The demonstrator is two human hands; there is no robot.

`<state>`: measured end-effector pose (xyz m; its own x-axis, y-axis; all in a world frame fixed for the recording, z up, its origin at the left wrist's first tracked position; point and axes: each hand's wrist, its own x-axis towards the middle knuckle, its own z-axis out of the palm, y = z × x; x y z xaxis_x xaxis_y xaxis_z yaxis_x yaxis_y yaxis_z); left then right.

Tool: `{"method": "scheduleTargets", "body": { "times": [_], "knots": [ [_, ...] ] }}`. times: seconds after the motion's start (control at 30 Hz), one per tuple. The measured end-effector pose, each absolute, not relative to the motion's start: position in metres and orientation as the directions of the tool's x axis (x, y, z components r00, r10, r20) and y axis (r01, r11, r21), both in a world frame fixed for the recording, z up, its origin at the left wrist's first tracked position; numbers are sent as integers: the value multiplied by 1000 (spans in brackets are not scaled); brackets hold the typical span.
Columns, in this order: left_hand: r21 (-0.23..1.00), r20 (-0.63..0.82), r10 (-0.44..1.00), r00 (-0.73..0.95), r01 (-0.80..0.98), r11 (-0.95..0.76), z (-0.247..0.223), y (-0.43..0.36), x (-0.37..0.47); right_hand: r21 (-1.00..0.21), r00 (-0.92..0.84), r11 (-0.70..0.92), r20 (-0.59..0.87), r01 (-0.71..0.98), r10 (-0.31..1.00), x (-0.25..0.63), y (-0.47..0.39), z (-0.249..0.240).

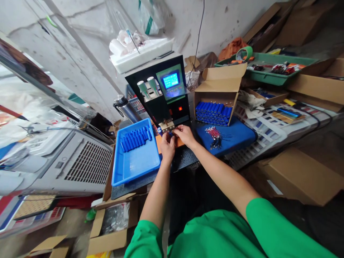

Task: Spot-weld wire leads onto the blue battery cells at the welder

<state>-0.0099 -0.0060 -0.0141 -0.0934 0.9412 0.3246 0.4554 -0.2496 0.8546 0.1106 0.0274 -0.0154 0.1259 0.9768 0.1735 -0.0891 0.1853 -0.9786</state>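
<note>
At the front of a black spot welder (164,113) with a lit blue screen, both my hands work close together under its electrodes (168,123). My left hand (167,146) is closed on a blue battery cell (170,134), mostly hidden by the fingers. Just to the right, my right hand (185,134) pinches at the welding spot; what lies between its fingertips is too small to make out. Beneath the hands is an orange block (178,142). A blue tray (137,161) with several blue cells (135,139) stands to the left.
Right of the welder, a cardboard box (221,79) holds stacked blue cells (213,111). Red and black wire leads (214,136) lie on a blue surface (239,134). A metal flask (127,108) stands behind the tray. A green tray (274,77) sits farther right.
</note>
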Motion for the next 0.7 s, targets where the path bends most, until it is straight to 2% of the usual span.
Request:
{"method": "scheduleTargets", "body": {
  "times": [0.43,0.7],
  "knots": [
    [850,326,941,-90,463,-251,-20,-4,-11,-981,128,193,196,30,972,107,23,-6],
    [849,337,937,-89,460,-261,-18,-6,-10,-979,125,199,202,31,971,107,24,-8]
  ]
}}
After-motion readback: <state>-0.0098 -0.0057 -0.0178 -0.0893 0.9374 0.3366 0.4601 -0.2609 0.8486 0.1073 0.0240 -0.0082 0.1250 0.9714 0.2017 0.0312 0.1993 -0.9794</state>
